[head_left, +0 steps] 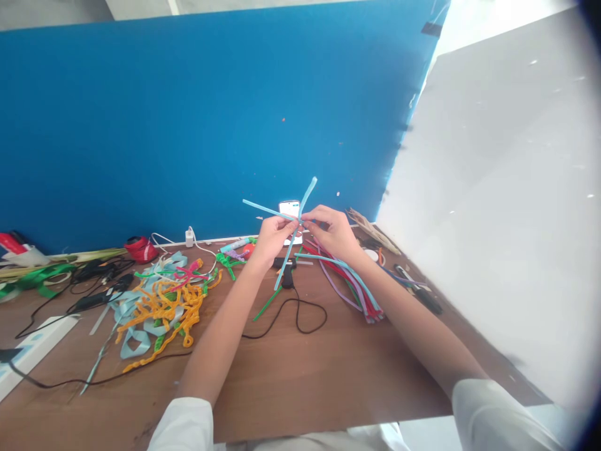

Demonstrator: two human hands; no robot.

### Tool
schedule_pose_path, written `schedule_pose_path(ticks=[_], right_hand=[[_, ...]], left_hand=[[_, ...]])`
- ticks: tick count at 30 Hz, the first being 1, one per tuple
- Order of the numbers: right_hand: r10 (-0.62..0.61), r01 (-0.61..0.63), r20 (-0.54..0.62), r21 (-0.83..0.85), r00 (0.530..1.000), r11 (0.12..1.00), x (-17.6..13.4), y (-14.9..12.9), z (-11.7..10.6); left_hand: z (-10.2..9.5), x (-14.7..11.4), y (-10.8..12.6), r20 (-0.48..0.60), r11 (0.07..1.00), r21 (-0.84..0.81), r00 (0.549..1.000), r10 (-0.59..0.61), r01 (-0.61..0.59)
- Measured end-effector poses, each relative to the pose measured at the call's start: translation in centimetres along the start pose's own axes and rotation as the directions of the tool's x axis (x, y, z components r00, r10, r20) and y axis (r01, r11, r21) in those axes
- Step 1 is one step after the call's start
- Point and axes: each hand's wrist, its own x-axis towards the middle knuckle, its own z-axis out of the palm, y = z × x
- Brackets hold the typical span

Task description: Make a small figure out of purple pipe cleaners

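Light blue pipe cleaners [307, 195], crossed at one point, are held up above the table between both hands. My left hand [276, 237] pinches them at the crossing from the left. From the right, the fingertips of my right hand [331, 230] close on the same crossing. Arms of the pipe cleaners stick out up, to the left and down. Behind the hands a phone [290, 208] with a lit screen leans near the blue panel. A black glue gun [287, 275] lies below them, partly behind a hanging blue arm.
A bundle of red, purple and blue pipe cleaners [359, 294] lies under my right forearm. Left are a tangled heap of orange pipe cleaners [173, 307] and blue ribbon, a white power strip [37, 351] and black cables. A blue panel [211, 125] stands behind, a white one right.
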Motion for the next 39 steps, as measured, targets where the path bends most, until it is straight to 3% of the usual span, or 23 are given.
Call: schedule_pose_path(ticks=[8,19,25,39], right_hand=[[-0.042,0.042,-0.013,0.0,0.999,0.999,0.0,-0.1,-0.1],[-0.184,0.194,0.068,-0.188,0.981,0.963,-0.5,0.8,0.1],[-0.237,0.246,0.07,-0.198,0.969,0.949,-0.5,0.9,-0.1],[-0.249,0.284,0.15,-0.303,0.957,0.91,-0.8,1.4,-0.1]], left_hand=[[-0.1,0.0,0.0,0.021,0.998,-0.025,0.998,-0.053,0.053],[-0.7,-0.3,1.0,0.12,0.973,-0.039,0.968,-0.22,0.226],[-1.2,0.0,0.5,0.145,0.96,-0.082,0.956,-0.255,0.269],[-1.1,0.1,0.7,0.149,0.925,-0.156,0.934,-0.326,0.347]])
